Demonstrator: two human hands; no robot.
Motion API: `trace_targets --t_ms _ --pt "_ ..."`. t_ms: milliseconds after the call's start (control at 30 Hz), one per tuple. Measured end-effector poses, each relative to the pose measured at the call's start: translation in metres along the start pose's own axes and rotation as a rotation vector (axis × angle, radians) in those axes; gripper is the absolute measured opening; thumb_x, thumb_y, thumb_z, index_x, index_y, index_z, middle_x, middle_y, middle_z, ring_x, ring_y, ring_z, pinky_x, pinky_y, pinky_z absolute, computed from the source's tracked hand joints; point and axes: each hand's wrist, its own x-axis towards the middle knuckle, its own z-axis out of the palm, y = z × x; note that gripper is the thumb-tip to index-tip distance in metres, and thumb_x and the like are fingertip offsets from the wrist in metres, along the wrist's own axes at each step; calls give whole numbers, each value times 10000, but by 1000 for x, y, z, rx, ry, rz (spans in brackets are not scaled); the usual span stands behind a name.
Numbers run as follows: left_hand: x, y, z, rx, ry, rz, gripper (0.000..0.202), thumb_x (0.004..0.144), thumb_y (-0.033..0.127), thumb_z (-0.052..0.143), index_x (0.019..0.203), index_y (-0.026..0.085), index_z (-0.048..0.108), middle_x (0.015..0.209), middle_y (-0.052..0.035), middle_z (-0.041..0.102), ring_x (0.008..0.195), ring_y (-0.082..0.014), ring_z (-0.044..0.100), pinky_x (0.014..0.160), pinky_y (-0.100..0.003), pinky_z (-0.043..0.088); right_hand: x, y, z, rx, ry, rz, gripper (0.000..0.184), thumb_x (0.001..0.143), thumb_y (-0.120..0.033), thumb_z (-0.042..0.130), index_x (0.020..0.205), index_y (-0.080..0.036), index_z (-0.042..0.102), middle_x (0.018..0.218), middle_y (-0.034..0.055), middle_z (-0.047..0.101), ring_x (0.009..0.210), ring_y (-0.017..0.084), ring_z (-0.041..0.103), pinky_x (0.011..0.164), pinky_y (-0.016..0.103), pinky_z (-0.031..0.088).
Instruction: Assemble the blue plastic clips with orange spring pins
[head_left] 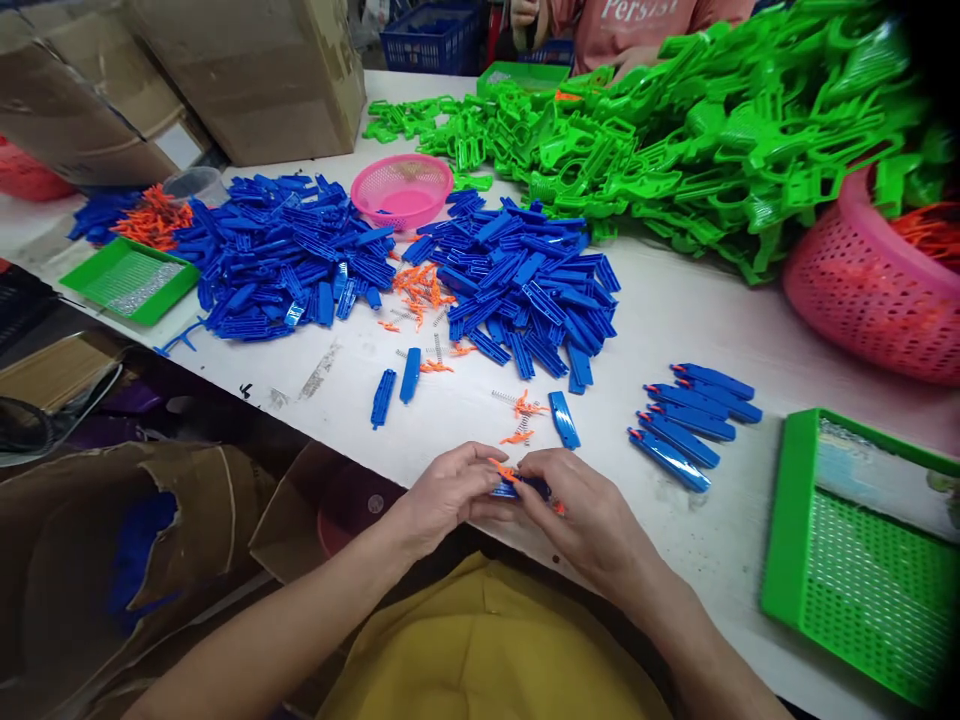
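Observation:
At the table's near edge my left hand (459, 492) grips a blue plastic shell piece (505, 489), its fingers curled around the left end. My right hand (574, 497) pinches a small orange plastic part (504, 470) against that shell; another bit of orange shows under the right fingers. Much of the shell is hidden by both hands. Just beyond them lie loose orange parts (527, 406) with thin springs and a single blue shell (564, 420). Two more blue shells (410, 375) rest to the left. On the right, several blue pieces with orange tips (679, 437) lie in a row.
Heaps of blue shells (517, 280) and green plastic parts (675, 140) cover the table's far side. Pink baskets (403, 190), green trays (795, 520) and cardboard boxes (247, 80) stand around. A person in a pink shirt (645, 25) is across the table.

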Motion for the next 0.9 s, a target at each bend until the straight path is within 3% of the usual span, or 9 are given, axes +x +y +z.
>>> trace_targets --t_ms 133,267,433,600,767,900 --pt "0 -1 -1 -178 -42 45 214 816 245 729 986 128 671 1038 -118 719 932 -212 694 871 -342 541 -1 2 7 -10 74 61 82 969 -264 528 959 -215 591 875 37 681 762 139 653 678 254 532" --pt "6 -15 9 -225 55 158 231 853 338 710 962 145 647 1061 -123 724 948 -204 683 831 -304 519 -8 5 16 17 94 162 111 970 -289 521 957 -215 603 904 49 682 714 139 631 631 260 527" --pt "14 -23 24 -194 116 166 314 856 453 686 907 151 615 1019 -141 734 928 -240 685 811 -358 516 -14 8 17 -19 110 215 118 964 -292 517 945 -226 613 890 47 685 706 153 634 608 274 522" --pt "16 -22 29 -192 96 147 357 854 422 688 1063 135 653 1094 -156 719 1017 -263 664 832 -356 499 -17 9 13 -35 134 227 113 966 -286 521 949 -228 617 923 54 680 770 166 639 681 304 534" --pt "18 -21 34 -215 106 176 303 847 399 682 970 122 676 1106 -166 722 1046 -280 661 883 -382 505 -13 3 10 -78 223 163 58 948 -245 560 964 -235 614 958 61 668 929 207 609 795 359 515" --pt "20 -17 39 -244 152 187 300 845 368 673 1005 115 682 1063 -167 736 1025 -281 676 914 -409 504 -7 -3 4 -129 206 138 67 952 -242 555 958 -241 622 884 54 673 853 215 589 741 369 480"
